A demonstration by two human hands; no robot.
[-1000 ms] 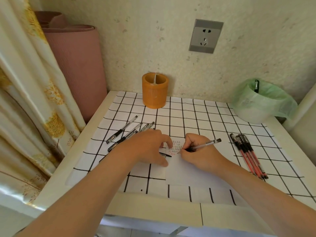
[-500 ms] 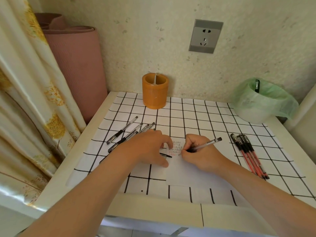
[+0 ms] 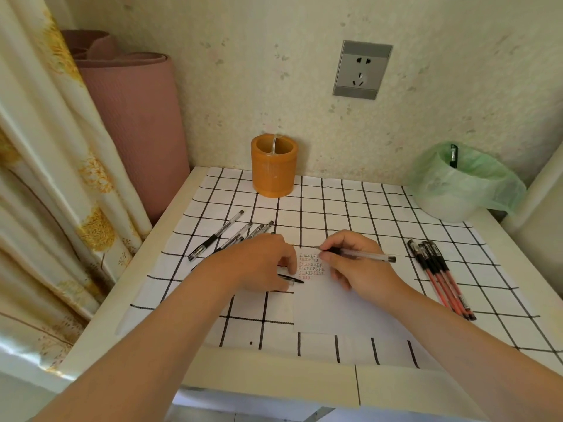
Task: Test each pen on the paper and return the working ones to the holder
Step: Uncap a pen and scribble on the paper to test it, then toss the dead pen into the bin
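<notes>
Head camera is showing us mid-test. Our right hand (image 3: 362, 269) is gripping a clear-barrelled pen (image 3: 359, 255) with its tip on the sheet of paper (image 3: 323, 309) at frame centre, just above rows of small black and red test marks (image 3: 311, 266). Our left hand (image 3: 259, 266) is lying curled over the paper's left edge, pinning it, with a black pen cap (image 3: 291, 279) poking out beneath the fingers; we cannot tell whether it is actually gripping that cap. We are judging the job about half done: the orange holder (image 3: 273, 169) at upper centre is looking empty, so nothing is returned yet. Black pens (image 3: 231, 237) are lying left of centre, red-barrelled pens (image 3: 438, 278) right of centre, which pile is tested we cannot say. One pen (image 3: 453, 156) is standing in the green-lined bin (image 3: 463, 184) at upper right, probably rejected.
</notes>
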